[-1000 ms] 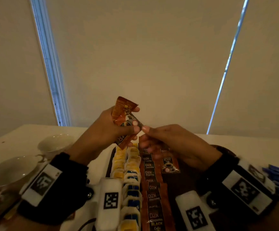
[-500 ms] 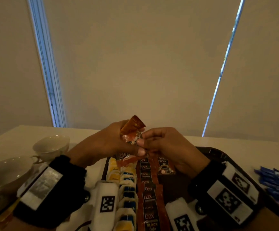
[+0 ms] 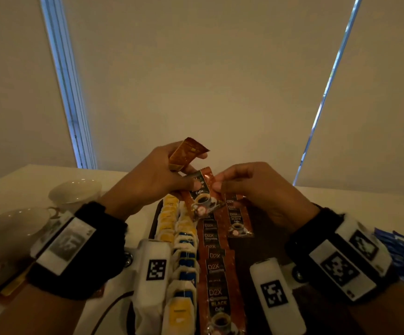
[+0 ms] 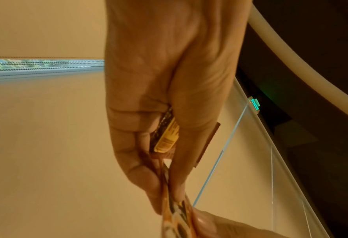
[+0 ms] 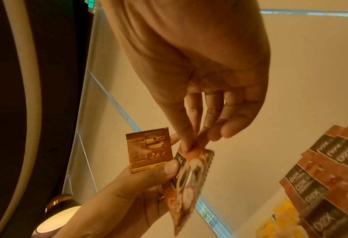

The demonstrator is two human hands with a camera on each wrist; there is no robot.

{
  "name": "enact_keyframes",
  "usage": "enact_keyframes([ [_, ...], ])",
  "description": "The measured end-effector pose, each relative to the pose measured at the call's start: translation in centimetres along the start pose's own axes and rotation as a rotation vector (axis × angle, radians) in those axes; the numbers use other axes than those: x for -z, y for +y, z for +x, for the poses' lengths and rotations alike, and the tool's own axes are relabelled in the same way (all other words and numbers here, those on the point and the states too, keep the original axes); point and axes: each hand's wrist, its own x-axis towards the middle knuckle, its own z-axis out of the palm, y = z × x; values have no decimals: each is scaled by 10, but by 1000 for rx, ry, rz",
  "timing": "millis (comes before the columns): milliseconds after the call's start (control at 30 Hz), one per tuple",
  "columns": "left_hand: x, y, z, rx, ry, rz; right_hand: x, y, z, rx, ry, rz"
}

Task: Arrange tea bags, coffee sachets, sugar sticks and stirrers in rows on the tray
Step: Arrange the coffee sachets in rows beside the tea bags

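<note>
On the counter (image 3: 15, 180) at far left sit two white cups (image 3: 75, 192). Next, the left hand (image 3: 152, 180) grips spare coffee sachets (image 3: 186, 151), now lower than a second ago. Between both hands, one coffee sachet (image 3: 203, 197) has been drawn out and hangs face-up; the right hand (image 3: 256, 189) pinches its edge above the tray (image 3: 263, 243), where tea bags (image 3: 184, 259) and sachet rows (image 3: 216, 267) lie.

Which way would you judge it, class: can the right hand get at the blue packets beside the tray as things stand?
Probably not straight away: the right hand pinches a coffee sachet together with the left hand. Otherwise nothing blocks the blue packets.
</note>
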Motion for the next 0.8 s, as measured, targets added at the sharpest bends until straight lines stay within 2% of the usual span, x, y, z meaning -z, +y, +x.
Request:
enact_keyframes([
  [133,-3,3,-2,-33,51,37,12,1,-1,-102,-27,19],
  [200,-2,5,-3,-28,93,35,23,6,4,-170,10,-14],
  [300,2,10,-6,-13,150,23,41,19,15,-356,43,-122],
  [400,7,16,-8,1,204,-24,55,40,28,-576,-15,-176],
  [500,11,18,-9,29,210,-53,63,63,35,-725,-70,-211],
  [600,13,20,-10,37,205,-57,61,75,38,-770,-90,-234],
  [800,11,20,-10,47,200,-20,46,75,42,-732,-70,-360],
])
